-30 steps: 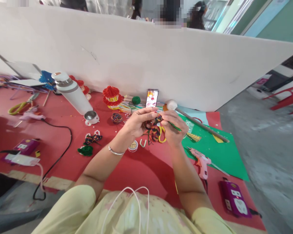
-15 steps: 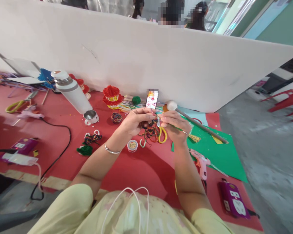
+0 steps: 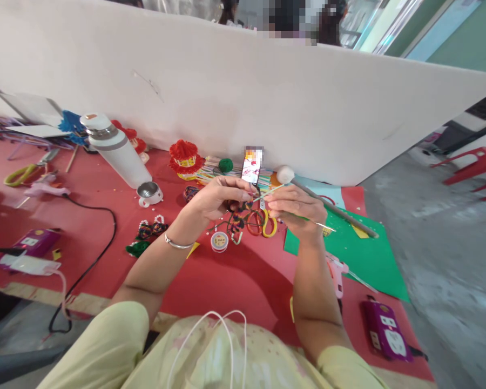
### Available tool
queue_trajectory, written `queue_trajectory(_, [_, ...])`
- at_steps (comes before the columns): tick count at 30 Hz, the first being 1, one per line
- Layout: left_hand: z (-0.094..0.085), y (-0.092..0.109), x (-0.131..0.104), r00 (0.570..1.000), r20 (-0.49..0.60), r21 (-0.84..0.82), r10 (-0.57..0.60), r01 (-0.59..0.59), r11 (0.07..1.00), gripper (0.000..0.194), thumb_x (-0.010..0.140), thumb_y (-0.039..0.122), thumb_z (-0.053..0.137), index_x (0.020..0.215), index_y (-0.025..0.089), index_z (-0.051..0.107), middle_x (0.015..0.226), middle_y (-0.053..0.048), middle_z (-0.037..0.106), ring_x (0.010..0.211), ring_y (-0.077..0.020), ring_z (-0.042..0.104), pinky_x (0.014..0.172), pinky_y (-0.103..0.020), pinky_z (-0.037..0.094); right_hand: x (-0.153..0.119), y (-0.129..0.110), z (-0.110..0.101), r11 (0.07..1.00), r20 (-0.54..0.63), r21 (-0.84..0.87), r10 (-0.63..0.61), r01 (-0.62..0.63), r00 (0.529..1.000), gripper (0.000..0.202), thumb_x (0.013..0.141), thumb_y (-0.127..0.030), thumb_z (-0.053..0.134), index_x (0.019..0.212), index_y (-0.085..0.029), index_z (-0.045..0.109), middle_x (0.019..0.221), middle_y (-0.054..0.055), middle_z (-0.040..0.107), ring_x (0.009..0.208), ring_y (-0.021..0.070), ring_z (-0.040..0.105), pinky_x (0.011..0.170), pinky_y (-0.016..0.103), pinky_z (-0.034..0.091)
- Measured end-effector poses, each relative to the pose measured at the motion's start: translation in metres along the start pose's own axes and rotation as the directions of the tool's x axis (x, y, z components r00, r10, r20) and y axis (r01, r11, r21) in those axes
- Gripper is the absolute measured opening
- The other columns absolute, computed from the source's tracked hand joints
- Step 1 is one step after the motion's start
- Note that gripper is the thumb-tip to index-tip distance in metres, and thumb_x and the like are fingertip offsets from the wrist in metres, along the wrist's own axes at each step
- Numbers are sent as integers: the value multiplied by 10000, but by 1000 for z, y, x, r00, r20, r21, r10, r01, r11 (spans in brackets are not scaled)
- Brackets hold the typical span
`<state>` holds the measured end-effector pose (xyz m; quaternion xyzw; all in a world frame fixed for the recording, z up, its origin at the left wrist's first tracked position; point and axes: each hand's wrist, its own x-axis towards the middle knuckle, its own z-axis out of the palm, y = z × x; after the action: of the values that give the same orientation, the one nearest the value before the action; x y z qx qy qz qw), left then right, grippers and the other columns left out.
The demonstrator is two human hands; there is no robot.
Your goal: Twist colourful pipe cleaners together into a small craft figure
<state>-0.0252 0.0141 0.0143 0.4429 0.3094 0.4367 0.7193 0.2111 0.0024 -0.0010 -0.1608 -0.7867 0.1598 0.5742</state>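
Note:
My left hand (image 3: 221,197) is closed, pinching dark multicoloured yarn work (image 3: 237,221) that dangles below its fingers. My right hand (image 3: 302,208), also closed, grips a slender crochet hook (image 3: 324,226) whose metal end sticks out past the palm. A thin light-green strand (image 3: 273,190) runs from the left fingertips to the top of the right hand. Just under the hands lie scissors (image 3: 270,224) with yellow and red handles, and a small round tub (image 3: 219,241). The fingers hide part of the yarn and the hook's other end.
A phone (image 3: 251,165) leans on the white partition (image 3: 227,81). Leftward stand a white flask (image 3: 117,154) and a metal cup (image 3: 149,193). Pink glue gun (image 3: 336,273), green sheet (image 3: 360,259) and purple power strip (image 3: 386,329) lie right; a black cable (image 3: 105,243) crosses the left.
My right hand has moved a little right, away from my left hand, and the light-green strand now shows between them. The hanging yarn has shifted left, uncovering more of the scissors.

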Motion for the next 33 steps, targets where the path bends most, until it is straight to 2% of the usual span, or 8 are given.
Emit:
queue_trajectory(6, [-4, -1, 3, 978, 168, 96, -123, 108, 990, 245, 532, 158, 948, 765, 174, 873, 652, -28, 752, 439, -73, 566, 382, -194, 407, -7, 9, 4, 942, 62, 306, 128, -141, 990, 140, 903, -366, 862, 1042, -374, 877, 910, -2, 886, 816, 212, 831, 768, 406, 693])
queue_trajectory(11, [12, -16, 5, 984, -35, 11, 173, -172, 985, 281, 594, 217, 998, 852, 218, 885, 669, -12, 757, 446, -53, 527, 390, -186, 373, -11, 15, 34, 959, -247, 251, 195, -132, 949, 149, 936, -384, 826, 1079, -415, 855, 1033, -21, 880, 964, 204, 822, 884, 422, 684])
queue_trajectory(14, [22, -26, 7, 865, -261, 108, 429, -415, 903, 335, 611, 207, 986, 933, 226, 892, 739, -11, 795, 589, -104, 667, 567, -240, 577, -10, 11, 39, 993, -259, 1, 111, -114, 960, 185, 947, -299, 812, 1109, -380, 847, 1060, 2, 867, 968, 217, 806, 882, 443, 671])
queue_trajectory(18, [34, -39, 8, 746, -400, 246, 533, -473, 846, 371, 632, 200, 946, 998, 224, 888, 795, 4, 812, 679, -118, 683, 670, -271, 620, -15, 8, 39, 952, -266, -306, -55, -30, 963, 366, 938, -182, 800, 1240, -388, 801, 1107, 11, 859, 992, 234, 790, 874, 444, 668])
queue_trajectory(22, [43, -44, 7, 865, -378, 36, 330, -342, 939, 365, 657, 242, 940, 1017, 239, 880, 686, 37, 722, 552, -70, 537, 506, -214, 462, -22, 10, 44, 886, -276, -463, -165, 20, 947, 509, 921, -144, 806, 1342, -425, 750, 1213, 19, 847, 1100, 256, 769, 927, 457, 665])
queue_trajectory(25, [41, -36, 3, 964, -223, -117, 142, -171, 978, 350, 613, 278, 970, 947, 223, 880, 619, 35, 656, 449, -29, 346, 407, -206, 250, -21, 14, 43, 971, -354, -236, -50, -38, 934, 312, 966, -268, 780, 1240, -417, 787, 1170, 4, 851, 1075, 248, 787, 941, 476, 677])
queue_trajectory(27, [36, -28, 0, 979, -168, -123, 117, -139, 983, 331, 598, 260, 968, 916, 219, 885, 663, 10, 688, 458, -24, 330, 414, -218, 205, -19, 19, 38, 995, -359, 3, 90, -95, 929, 151, 985, -420, 752, 1120, -389, 810, 1086, 2, 857, 1016, 240, 808, 933, 481, 691])
queue_trajectory(33, [21, -11, -6, 991, -101, 68, 90, -83, 994, 312, 603, 245, 969, 908, 227, 906, 596, 4, 661, 449, -42, 310, 446, -263, 176, -19, 31, 21, 879, -189, 377, 380, -290, 906, 288, 882, -599, 819, 943, -318, 835, 963, 17, 870, 932, 229, 841, 857, 402, 715])
